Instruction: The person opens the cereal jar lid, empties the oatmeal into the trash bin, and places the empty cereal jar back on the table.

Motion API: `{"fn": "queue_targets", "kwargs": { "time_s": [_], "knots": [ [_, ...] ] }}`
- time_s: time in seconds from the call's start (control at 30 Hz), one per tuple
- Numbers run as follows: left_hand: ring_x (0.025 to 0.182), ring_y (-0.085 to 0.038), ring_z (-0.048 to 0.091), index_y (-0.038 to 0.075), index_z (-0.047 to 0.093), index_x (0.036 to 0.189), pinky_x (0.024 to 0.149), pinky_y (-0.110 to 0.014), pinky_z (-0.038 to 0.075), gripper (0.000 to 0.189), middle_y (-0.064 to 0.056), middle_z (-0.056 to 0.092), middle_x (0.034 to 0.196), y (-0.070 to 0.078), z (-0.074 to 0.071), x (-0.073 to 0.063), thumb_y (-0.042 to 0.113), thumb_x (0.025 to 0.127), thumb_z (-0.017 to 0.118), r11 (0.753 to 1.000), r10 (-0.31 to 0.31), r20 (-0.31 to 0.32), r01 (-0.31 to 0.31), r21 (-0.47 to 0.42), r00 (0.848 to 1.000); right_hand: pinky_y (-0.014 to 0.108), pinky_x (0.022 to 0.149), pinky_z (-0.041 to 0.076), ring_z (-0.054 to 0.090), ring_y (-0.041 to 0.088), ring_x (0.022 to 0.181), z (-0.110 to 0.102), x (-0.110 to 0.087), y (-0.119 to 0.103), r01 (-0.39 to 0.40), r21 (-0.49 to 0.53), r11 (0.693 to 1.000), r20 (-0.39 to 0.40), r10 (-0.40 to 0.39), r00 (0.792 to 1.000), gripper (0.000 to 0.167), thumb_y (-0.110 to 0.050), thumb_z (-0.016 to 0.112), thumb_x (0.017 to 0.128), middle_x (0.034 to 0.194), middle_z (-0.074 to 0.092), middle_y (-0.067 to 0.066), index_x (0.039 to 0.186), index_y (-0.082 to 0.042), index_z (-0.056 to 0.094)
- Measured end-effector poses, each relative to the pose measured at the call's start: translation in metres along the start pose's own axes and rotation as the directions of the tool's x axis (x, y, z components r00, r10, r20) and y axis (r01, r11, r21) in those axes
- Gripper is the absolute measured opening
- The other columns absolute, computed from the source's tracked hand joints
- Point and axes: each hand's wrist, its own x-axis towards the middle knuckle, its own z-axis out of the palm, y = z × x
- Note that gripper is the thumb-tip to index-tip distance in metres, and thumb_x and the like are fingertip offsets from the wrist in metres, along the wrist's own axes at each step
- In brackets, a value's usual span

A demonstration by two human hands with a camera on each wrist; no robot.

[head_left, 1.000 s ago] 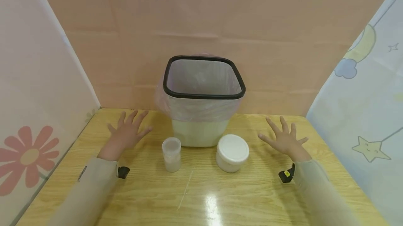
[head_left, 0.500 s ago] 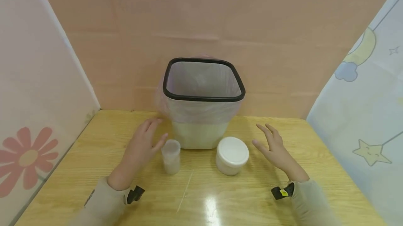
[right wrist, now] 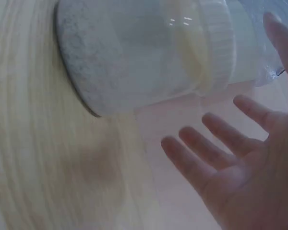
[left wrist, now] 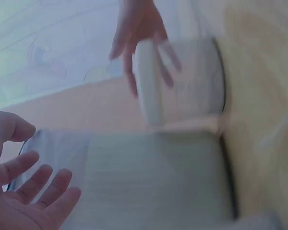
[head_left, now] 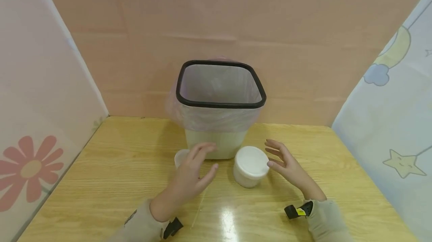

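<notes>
A round tub with a white lid [head_left: 251,163] stands on the table, its see-through wall showing a pale, crumbly filling low down in the right wrist view. My right hand [head_left: 287,167] is just right of it, fingers spread and relaxed around that side, holding nothing. Left of the tub, my left hand [head_left: 190,172] hovers over the table with its fingers loosely bent and nothing in them. It partly covers a small translucent cup [head_left: 181,156]. In the left wrist view the tub [left wrist: 192,79] appears ahead of the left palm [left wrist: 19,191], with the right hand [left wrist: 139,28] behind it.
Behind the tub stands a bin with a black rim [head_left: 221,105] and a thin pinkish liner. A slim pale stick [head_left: 199,210] lies on the wooden table [head_left: 111,174]. Cloth walls [head_left: 44,66] enclose the left, back and right sides.
Both hands have moved inward from the table's sides. The left hand has passed in front of the cup toward the tub; the right has come close to the tub's right side.
</notes>
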Motion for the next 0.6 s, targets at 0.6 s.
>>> {"fn": "queue_targets", "kwargs": {
  "time_s": [0.6],
  "knots": [
    [0.135,-0.038,0.044,-0.002,0.035,0.15,0.11,-0.051,0.045,0.067,-0.022,0.038,0.148,-0.015,0.093,-0.01,0.015,0.094,0.066,0.68,-0.483,0.406,0.624,-0.385,0.776,0.022,0.099,0.05,0.049,0.0,0.128,0.015,-0.006,0.015,0.025,0.156,0.987,0.075,-0.037,0.997,0.083,0.01,0.077,0.084,0.147,0.041,0.001,0.149,0.008,0.025]
  ]
}}
